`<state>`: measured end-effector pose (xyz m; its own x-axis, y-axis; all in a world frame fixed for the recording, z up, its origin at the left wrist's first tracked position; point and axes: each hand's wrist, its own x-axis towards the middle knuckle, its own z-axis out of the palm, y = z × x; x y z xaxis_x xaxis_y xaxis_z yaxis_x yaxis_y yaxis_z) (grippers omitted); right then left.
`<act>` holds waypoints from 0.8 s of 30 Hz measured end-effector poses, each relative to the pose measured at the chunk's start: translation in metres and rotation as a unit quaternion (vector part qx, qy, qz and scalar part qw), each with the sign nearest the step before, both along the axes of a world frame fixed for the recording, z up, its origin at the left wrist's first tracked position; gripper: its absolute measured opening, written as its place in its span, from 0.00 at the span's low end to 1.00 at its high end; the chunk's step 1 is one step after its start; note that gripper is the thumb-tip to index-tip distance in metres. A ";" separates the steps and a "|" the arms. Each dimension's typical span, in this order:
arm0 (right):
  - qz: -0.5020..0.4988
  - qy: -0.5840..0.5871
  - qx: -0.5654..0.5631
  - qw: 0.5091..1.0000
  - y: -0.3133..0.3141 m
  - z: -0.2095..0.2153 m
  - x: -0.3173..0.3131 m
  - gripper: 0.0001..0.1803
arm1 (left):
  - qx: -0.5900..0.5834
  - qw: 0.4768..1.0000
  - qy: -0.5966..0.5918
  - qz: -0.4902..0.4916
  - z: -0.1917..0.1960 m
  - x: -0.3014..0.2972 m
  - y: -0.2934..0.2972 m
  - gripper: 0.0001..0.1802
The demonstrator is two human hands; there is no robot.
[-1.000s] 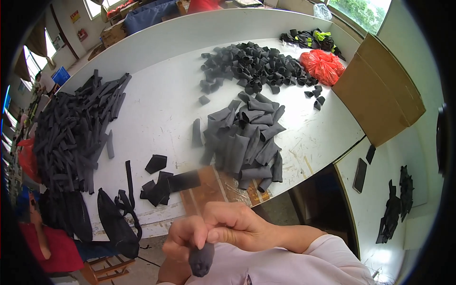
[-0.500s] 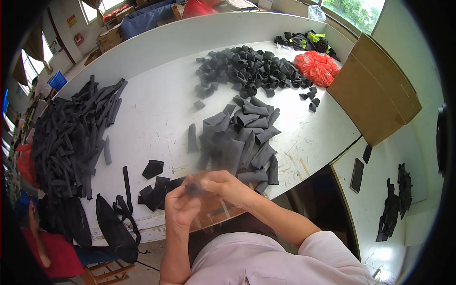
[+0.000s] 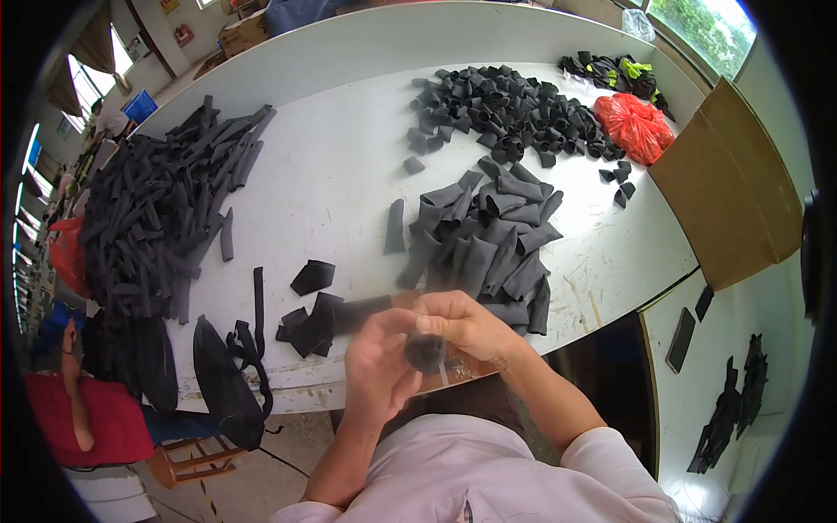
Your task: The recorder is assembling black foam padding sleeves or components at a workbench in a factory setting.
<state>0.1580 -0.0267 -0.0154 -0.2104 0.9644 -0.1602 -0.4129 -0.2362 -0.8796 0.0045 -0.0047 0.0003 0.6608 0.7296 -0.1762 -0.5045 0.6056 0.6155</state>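
Head view: The left hand [image 3: 377, 370] and right hand [image 3: 464, 324] meet above the near edge of the white table [image 3: 327, 187]. Both are drawn in narrow on one dark rounded piece [image 3: 426, 354], the right with thumb and forefinger at its upper edge, the left curled at its left side; blur hides the exact finger contact. The piece hangs between the hands, apart from the grey tube pile [image 3: 475, 261] just beyond. Farther lie short black rolls [image 3: 514, 113]; a heap of long dark strips [image 3: 148, 205] occupies the left side, and flat black pieces [image 3: 314, 322] lie left of the hands.

Handling, in my judgement: soft material of this sort calls for a light, even pinch from both sides, rim unfolded, fingertips close together, the piece held clear of the pile.
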 end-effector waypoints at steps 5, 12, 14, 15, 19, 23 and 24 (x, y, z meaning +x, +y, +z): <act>0.019 -0.060 -0.047 0.997 -0.002 -0.030 0.002 0.16 | 0.032 0.994 0.104 0.023 -0.027 -0.004 -0.006 0.15; -0.092 -0.177 -0.013 0.980 -0.005 -0.036 -0.006 0.17 | 0.419 0.830 0.327 0.170 -0.025 0.000 0.007 0.15; -0.135 -0.192 0.032 0.971 -0.011 -0.033 -0.004 0.18 | 0.586 0.744 0.288 0.145 -0.020 -0.002 0.018 0.12; -0.175 -0.207 0.074 0.960 -0.014 -0.031 -0.004 0.20 | 0.499 0.803 0.279 0.168 -0.016 0.000 0.013 0.08; -0.135 -0.593 0.348 0.713 -0.016 0.025 -0.009 0.18 | 0.309 0.905 0.175 0.232 -0.004 0.004 0.002 0.06; -0.070 -0.627 0.346 0.695 -0.008 -0.018 -0.003 0.10 | 0.268 0.931 0.180 0.170 -0.032 -0.004 0.007 0.07; -0.071 -0.627 0.348 0.693 -0.011 -0.029 -0.003 0.10 | 0.235 0.955 0.122 0.131 -0.037 -0.002 0.005 0.09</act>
<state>0.1554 -0.0381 -0.0448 -0.2216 0.8966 0.3834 0.8042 0.3904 -0.4482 0.0028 0.0004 -0.0370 0.4251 0.9011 0.0857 -0.4077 0.1061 0.9069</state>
